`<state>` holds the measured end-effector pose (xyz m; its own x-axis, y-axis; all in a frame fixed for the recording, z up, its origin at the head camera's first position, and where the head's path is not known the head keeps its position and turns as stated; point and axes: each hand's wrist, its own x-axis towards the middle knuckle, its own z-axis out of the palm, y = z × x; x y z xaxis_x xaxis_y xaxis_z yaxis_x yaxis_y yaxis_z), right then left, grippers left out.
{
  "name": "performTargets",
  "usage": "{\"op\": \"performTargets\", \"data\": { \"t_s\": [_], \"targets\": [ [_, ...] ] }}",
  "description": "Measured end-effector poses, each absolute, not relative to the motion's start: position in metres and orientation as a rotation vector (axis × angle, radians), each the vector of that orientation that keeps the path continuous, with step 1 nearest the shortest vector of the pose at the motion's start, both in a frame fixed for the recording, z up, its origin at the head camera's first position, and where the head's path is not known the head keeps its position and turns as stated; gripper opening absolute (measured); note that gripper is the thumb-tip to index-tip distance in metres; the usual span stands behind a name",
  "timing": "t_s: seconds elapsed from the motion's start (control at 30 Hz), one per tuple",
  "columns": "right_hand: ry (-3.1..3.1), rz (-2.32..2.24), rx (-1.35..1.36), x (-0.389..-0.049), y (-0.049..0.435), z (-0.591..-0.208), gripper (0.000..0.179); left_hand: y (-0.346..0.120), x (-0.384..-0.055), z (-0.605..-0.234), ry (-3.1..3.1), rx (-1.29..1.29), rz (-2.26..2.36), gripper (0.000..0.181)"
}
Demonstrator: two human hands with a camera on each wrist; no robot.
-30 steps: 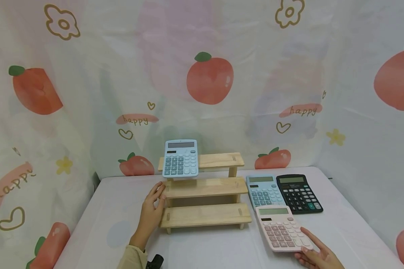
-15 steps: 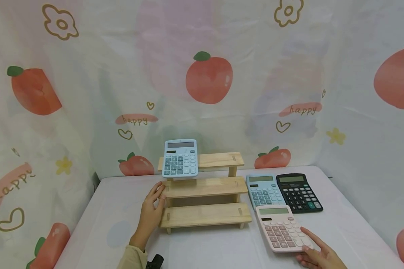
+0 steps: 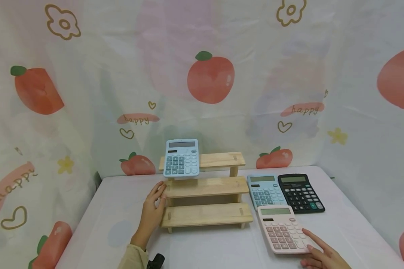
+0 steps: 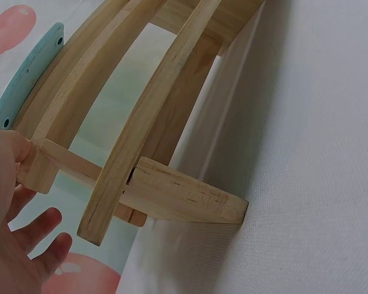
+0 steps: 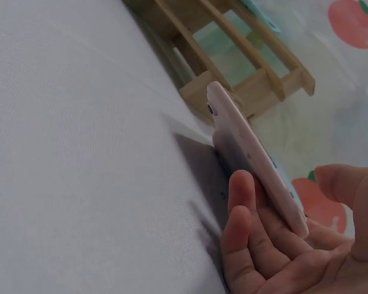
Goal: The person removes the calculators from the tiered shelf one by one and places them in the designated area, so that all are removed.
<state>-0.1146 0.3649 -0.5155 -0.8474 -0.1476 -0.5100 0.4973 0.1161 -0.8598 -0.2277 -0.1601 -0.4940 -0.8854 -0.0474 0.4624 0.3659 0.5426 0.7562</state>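
My left hand (image 3: 154, 207) grips the left end of the middle shelf of a three-tier wooden stand (image 3: 205, 186); in the left wrist view its other fingers hang spread beside the wood. A light blue calculator (image 3: 181, 158) leans upright on the top tier, at the left. My right hand (image 3: 326, 254) holds the lower right corner of a pink calculator (image 3: 284, 231), several fingers under it. In the right wrist view this pink calculator (image 5: 251, 150) is tilted, its near end raised above a shadow. Its far end overlaps another light blue calculator (image 3: 266, 190) from my viewpoint.
A black calculator (image 3: 301, 193) lies on the white table (image 3: 202, 248), right of the flat blue one. Fruit-printed cloth (image 3: 208, 123) hangs behind and along the sides. A small black object (image 3: 156, 261) sits by my left sleeve (image 3: 134, 257).
My right hand has shifted slightly to the right and its fingertips sit a little lower on the pink calculator. The left hand and the stand have kept their places; the view drifts slightly.
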Motion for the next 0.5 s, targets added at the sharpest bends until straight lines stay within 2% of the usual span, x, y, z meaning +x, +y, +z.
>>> {"op": "performTargets", "data": {
  "t_s": [0.5],
  "targets": [
    [1.875,-1.699,0.226,-0.1116,0.3715,-0.5092,0.090,-0.1594,-0.2286,-0.4944,-2.344,-0.264,-1.276,0.040]
  ]
}}
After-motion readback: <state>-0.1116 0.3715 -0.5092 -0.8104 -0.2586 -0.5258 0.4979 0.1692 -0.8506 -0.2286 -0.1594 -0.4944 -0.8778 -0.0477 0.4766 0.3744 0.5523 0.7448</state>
